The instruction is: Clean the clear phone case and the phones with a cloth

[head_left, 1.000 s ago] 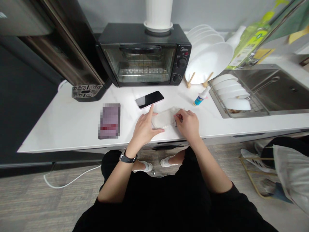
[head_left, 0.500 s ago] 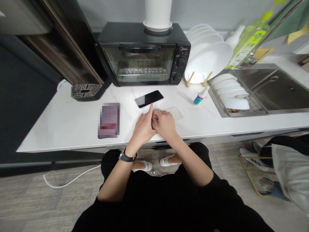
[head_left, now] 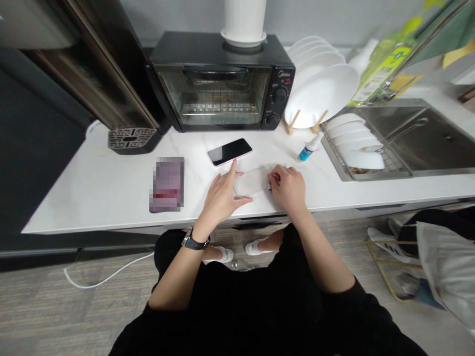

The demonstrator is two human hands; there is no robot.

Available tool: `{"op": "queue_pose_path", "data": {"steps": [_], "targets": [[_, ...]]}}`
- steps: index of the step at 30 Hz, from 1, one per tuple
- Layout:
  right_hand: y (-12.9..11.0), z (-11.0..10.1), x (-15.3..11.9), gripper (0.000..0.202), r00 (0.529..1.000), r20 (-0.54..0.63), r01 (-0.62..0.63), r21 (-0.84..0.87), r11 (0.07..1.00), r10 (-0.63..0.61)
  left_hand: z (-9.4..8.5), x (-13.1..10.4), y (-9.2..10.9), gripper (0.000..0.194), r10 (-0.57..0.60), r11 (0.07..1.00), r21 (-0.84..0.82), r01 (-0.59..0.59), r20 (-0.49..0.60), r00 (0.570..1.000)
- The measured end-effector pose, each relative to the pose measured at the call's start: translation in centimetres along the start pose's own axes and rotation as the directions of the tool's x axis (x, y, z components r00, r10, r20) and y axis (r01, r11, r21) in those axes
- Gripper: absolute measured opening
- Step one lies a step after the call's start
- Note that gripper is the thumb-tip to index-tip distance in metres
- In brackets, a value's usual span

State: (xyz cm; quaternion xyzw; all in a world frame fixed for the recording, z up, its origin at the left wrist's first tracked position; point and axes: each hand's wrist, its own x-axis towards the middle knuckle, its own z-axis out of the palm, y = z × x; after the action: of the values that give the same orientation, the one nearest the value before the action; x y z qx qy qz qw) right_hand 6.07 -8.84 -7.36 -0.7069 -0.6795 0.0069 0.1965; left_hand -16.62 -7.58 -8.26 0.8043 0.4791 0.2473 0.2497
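Now right hand (head_left: 288,189) back off left hand (head_left: 221,196)

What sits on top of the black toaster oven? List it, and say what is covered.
On the toaster oven stands a white ribbed cylinder on a round white base; its top is cut off by the frame. The oven roof beneath the base is hidden.

A white counter (head_left: 92,193) runs along a grey wall (head_left: 166,15), with a steel sink (head_left: 438,138) at right and wood-grain floor (head_left: 44,311) below.
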Motion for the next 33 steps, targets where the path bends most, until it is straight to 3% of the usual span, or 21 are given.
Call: {"op": "queue_pose_path", "data": {"steps": [4,9,14,17,22,28,33], "targets": [[0.1,0.9,2.0,0.018,0.997,-0.070,-0.038,-0.061,0.997,0.033,-0.1,0.0,0.0,0.130,-0.004,1.000,-0.008,0.004,0.008,1.000],[-2.8,1.6,2.8,0.020,0.999,-0.034,-0.020,-0.028,0.999,0.019,-0.2,-0.1,-0.1,0.127,-0.004,1.000,-0.015,0.004,0.006,1.000],[-6.7,1.9,1.4,0.020,0.981,0.086,0.165,0.124,0.978,-0.176,0.0,0.0,-0.3,0.123,-0.005,0.999,0.047,0.005,0.005,1.000],[-7.9,1.9,0.3,0.019,0.955,0.134,0.231,0.226,0.946,-0.265,0.3,-0.1,-0.5,0.118,0.001,0.996,0.094,0.000,-0.011,1.000],[-5.8,0.8,-1.1,0.012,0.960,0.171,0.173,0.269,0.948,-0.223,0.3,-0.4,-0.5,0.119,0.018,0.997,0.069,-0.017,-0.018,1.000],[-1.2,-0.1,0.1,0.015,0.995,0.080,0.046,0.078,0.996,-0.052,0.1,-0.3,-0.2,0.122,0.000,0.999,0.043,0.001,-0.006,1.000],[-1.8,1.0,2.6,0.017,1.000,0.017,0.010,0.005,1.000,-0.010,-0.1,-0.2,-0.3,0.114,-0.018,0.999,0.034,0.018,0.020,1.000]]}}
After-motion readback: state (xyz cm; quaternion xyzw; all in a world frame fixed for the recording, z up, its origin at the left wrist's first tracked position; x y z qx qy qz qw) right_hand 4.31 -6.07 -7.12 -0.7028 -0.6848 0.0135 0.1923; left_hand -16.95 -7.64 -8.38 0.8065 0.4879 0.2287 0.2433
